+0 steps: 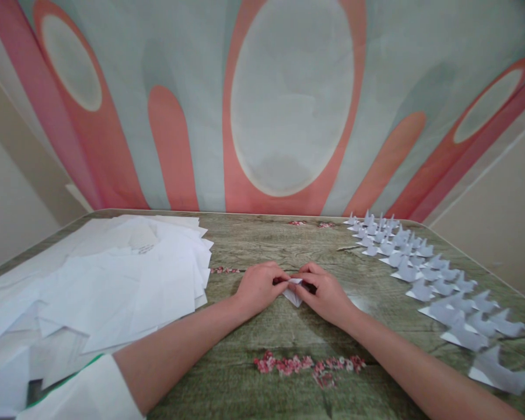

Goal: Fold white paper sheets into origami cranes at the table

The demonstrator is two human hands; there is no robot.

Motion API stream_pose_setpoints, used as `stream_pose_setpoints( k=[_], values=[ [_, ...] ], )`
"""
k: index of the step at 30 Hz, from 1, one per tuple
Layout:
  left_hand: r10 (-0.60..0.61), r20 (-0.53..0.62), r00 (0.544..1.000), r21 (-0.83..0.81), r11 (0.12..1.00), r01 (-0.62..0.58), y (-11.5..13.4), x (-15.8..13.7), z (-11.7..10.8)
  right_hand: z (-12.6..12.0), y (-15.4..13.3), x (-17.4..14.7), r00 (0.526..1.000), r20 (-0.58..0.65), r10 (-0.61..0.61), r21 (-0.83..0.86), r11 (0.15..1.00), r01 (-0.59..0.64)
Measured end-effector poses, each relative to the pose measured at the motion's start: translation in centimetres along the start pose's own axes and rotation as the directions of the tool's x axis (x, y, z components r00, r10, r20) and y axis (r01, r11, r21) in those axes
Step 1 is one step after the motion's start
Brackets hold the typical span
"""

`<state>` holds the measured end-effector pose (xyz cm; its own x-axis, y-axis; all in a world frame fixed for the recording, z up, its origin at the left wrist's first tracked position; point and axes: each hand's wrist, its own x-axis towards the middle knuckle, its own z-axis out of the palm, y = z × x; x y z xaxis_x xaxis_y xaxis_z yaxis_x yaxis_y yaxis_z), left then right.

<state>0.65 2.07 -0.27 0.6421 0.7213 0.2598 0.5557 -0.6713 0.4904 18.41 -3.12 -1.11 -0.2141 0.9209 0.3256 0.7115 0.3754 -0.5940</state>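
Note:
A small folded piece of white paper (293,296) is pinched between my two hands at the middle of the table, its pointed lower end showing below the fingers. My left hand (261,287) grips its left side with thumb and fingertips together. On the other side, my right hand (325,293) has its thumb and fingers closed on the upper right part. The fingertips of both hands nearly meet and hide some of the folds. Many folded white paper birds (441,286) stand in rows along the table's right side, apart from my right hand.
A broad, loose pile of white paper sheets (126,286) covers the left of the wood-patterned table (254,233), under and beside my left forearm. Pink flower prints (289,363) mark the tabletop. Behind the far edge stands a patterned backdrop (289,105).

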Motion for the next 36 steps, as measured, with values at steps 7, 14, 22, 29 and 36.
stream_pose_setpoints(
  k=[7, 14, 22, 29, 36],
  values=[
    [0.044, 0.017, 0.999, 0.205, 0.978, -0.047, 0.4, -0.3, -0.1, 0.1, -0.1, -0.1, 0.999, -0.005, -0.036, -0.032, 0.999, 0.036],
    [0.129, 0.063, 0.990, 0.423, 0.895, -0.143, 0.6, -0.5, -0.3, 0.2, 0.2, -0.2, 0.999, -0.009, -0.052, -0.053, 0.997, 0.052],
    [0.195, 0.133, 0.972, 0.513, 0.825, -0.236, 0.8, -0.6, -0.8, 0.3, 0.4, -0.2, 0.998, -0.013, -0.059, -0.050, 0.997, 0.058],
    [0.150, 0.132, 0.980, 0.454, 0.869, -0.194, 0.7, -0.9, -1.1, 0.2, 0.4, -0.2, 0.997, -0.011, -0.070, -0.061, 0.996, 0.069],
    [0.086, 0.091, 0.992, 0.237, 0.966, -0.106, 0.2, -0.6, -1.5, 0.0, 0.1, -0.2, 0.998, -0.003, -0.068, -0.050, 0.996, 0.068]
  ],
)
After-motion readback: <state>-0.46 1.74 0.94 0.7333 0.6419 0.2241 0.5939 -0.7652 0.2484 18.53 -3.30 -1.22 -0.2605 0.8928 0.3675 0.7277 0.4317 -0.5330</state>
